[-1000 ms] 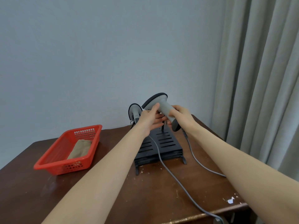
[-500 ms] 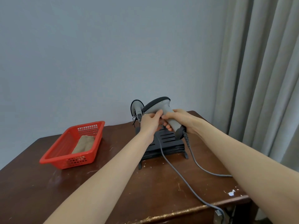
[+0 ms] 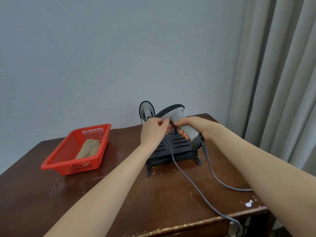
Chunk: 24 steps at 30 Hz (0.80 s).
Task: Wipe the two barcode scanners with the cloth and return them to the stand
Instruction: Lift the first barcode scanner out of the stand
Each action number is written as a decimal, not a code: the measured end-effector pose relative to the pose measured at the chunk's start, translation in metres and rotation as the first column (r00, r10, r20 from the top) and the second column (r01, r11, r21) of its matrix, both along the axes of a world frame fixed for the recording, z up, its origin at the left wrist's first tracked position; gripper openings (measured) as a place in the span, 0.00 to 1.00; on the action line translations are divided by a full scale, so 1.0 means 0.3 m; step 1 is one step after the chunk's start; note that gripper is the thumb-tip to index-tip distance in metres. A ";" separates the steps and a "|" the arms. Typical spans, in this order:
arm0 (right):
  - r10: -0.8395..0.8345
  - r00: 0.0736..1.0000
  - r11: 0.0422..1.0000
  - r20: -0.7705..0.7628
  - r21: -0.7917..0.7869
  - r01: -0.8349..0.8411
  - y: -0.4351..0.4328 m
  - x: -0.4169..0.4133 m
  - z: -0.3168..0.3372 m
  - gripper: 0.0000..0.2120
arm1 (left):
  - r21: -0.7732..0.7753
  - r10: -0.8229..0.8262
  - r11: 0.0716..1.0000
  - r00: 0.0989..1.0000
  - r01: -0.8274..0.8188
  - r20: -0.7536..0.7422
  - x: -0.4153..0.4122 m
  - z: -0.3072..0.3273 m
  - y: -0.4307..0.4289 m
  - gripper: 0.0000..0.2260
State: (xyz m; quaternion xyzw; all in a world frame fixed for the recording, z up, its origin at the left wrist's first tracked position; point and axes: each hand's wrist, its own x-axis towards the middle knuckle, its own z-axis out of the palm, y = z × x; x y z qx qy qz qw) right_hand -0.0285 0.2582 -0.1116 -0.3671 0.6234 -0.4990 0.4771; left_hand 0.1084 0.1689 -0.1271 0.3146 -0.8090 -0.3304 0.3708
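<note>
My right hand (image 3: 195,127) grips the handle of a grey barcode scanner (image 3: 177,115) and holds it above the black slotted stand (image 3: 177,147). My left hand (image 3: 153,129) is at the scanner's head, with its fingers curled against the underside near the trigger. A second grey scanner (image 3: 146,110) sits upright at the back left of the stand. The folded beige cloth (image 3: 89,148) lies in the red basket (image 3: 59,161) on the left.
Two grey cables (image 3: 191,182) trail from the scanners across the brown table (image 3: 119,202) to its front right edge. A plain wall stands behind and grey curtains (image 3: 273,82) hang on the right.
The held scanner has tipped from steeply raised to nearly level and come slightly lower over the stand. Both hands stayed on it; my view shifted a little.
</note>
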 end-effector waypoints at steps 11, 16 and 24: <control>0.091 0.991 0.996 0.101 -0.026 -0.089 -0.011 -0.031 -0.029 0.07 | 0.077 0.227 0.974 0.937 -0.214 -0.264 0.027 0.032 -0.071 0.06; 0.099 0.991 0.995 0.092 -0.028 -0.096 -0.009 -0.037 -0.031 0.07 | 0.178 0.246 0.963 0.928 -0.202 -0.280 0.026 0.020 -0.092 0.04; 0.090 0.993 0.996 0.082 -0.008 -0.090 -0.010 -0.033 -0.029 0.07 | 0.194 0.270 0.955 0.924 -0.223 -0.270 0.030 0.016 -0.117 0.04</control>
